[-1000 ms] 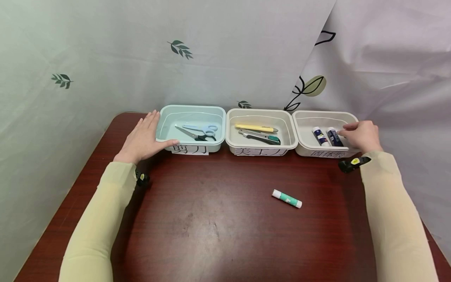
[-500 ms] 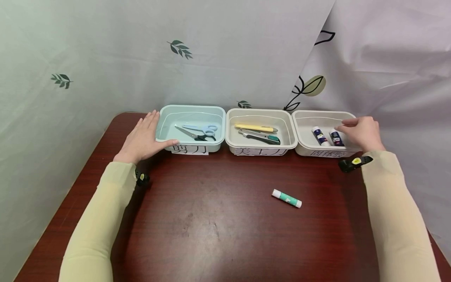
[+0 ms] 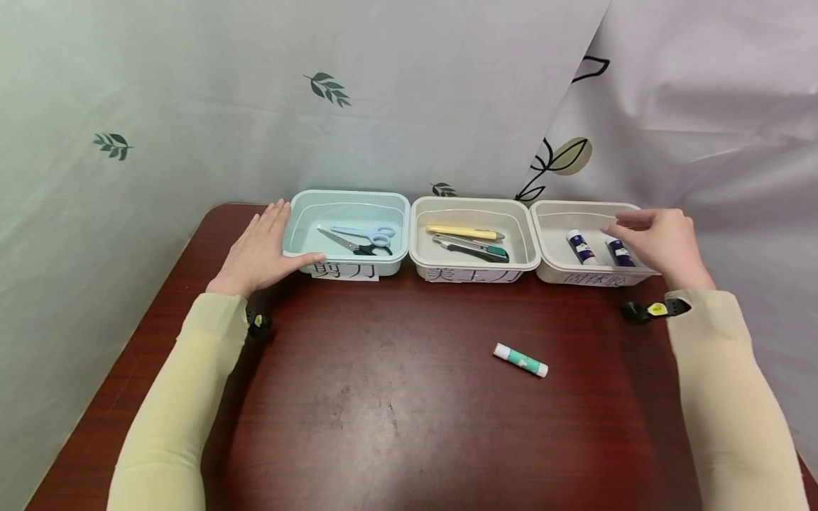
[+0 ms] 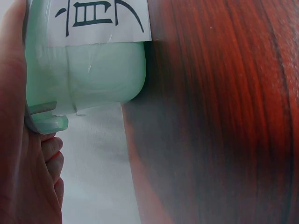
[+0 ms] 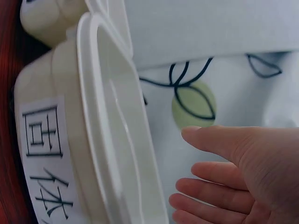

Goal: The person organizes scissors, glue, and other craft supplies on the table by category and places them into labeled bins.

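My left hand [image 3: 254, 250] rests against the left side of a pale blue bin [image 3: 351, 194], fingers straight, thumb at the front rim. Inside that bin lie light-blue scissors [image 3: 367, 233] and black-handled scissors [image 3: 358, 245]. Over the right end of a cream bin [image 3: 588, 268] hovers my right hand [image 3: 667, 243], thumb and fingers parted with nothing between them, as the right wrist view [image 5: 224, 172] of the hand also shows. Two dark blue glue sticks, one to the left [image 3: 581, 247] and one partly behind the hand [image 3: 620, 253], lie in this bin.
Between these bins stands another cream bin [image 3: 476, 201] holding a yellow cutter [image 3: 465, 231] and a green-and-black utility knife [image 3: 473, 248]. A green-and-white glue stick [image 3: 520, 360] lies on the dark red table [image 3: 383, 397]. Patterned cloth [image 3: 415, 99] hangs behind the bins.
My right hand has drawn up and slightly right, away from the right-hand glue stick. That glue stick has shifted right in the bin and now lies free. The left hand stays put.
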### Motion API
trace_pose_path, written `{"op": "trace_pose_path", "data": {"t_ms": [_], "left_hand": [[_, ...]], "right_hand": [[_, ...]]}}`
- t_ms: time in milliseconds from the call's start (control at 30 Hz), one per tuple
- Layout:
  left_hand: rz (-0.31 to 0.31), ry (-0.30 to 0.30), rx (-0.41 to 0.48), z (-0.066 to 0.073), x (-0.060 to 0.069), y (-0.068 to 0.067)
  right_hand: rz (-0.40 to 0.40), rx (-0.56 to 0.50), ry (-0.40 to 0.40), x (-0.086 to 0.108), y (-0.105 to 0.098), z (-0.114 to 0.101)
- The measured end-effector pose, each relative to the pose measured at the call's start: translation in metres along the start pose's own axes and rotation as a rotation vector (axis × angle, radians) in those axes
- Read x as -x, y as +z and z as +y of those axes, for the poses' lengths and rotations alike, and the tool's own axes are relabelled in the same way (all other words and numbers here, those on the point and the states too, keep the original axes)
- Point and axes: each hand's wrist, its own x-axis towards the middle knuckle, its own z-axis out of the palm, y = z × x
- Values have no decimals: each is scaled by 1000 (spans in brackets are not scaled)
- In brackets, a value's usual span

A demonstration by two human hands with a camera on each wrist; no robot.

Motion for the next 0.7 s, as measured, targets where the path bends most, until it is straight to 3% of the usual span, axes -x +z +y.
{"op": "trace_pose_path", "data": {"t_ms": [700], "left_hand": [[11, 9, -9, 1, 1, 0]], "right_hand": [[26, -42, -212, 50, 1, -48]]}}
